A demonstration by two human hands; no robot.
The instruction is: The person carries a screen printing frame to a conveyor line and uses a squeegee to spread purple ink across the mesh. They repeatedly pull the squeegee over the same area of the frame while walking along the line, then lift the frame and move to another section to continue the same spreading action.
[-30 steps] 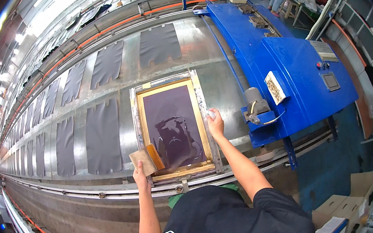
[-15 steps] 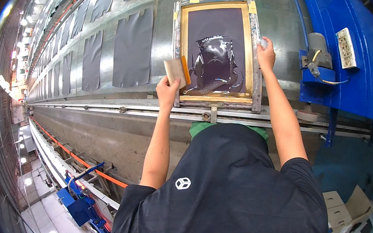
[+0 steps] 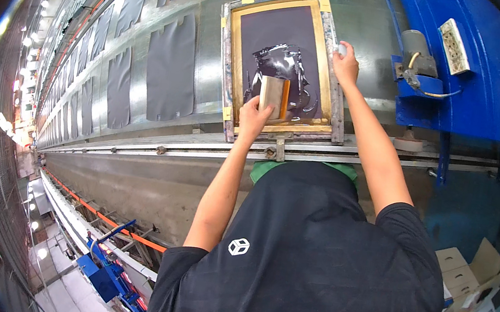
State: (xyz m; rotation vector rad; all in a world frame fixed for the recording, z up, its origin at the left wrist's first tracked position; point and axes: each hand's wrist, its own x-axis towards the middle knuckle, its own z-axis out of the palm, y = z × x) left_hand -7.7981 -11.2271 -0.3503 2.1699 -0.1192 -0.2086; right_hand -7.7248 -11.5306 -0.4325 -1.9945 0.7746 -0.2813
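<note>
A screen printing frame (image 3: 331, 79) lies on the long table, with yellowish tape around its dark mesh (image 3: 277, 23). Glossy black ink (image 3: 282, 61) is pooled on the lower half of the mesh. My left hand (image 3: 254, 118) grips a squeegee (image 3: 272, 97) with a pale wooden handle and an orange blade. It is over the lower left of the mesh, in front of part of the ink; whether the blade touches the mesh I cannot tell. Beside the frame's right edge, my right hand (image 3: 345, 65) is closed around a small whitish piece (image 3: 340, 48), mostly hidden by the fingers.
Several dark grey fabric pieces (image 3: 172, 73) lie in rows on the table to the left. A metal rail (image 3: 202, 144) runs along the near edge. Blue machinery (image 3: 484, 102) with a grey motor (image 3: 419, 52) stands at the right. Cardboard boxes (image 3: 455, 272) are at the lower right.
My left hand has brought the squeegee from the frame's left edge rightward over the inked mesh and turned it more upright. My right hand stays at the frame's right edge. The view has shifted slightly.
</note>
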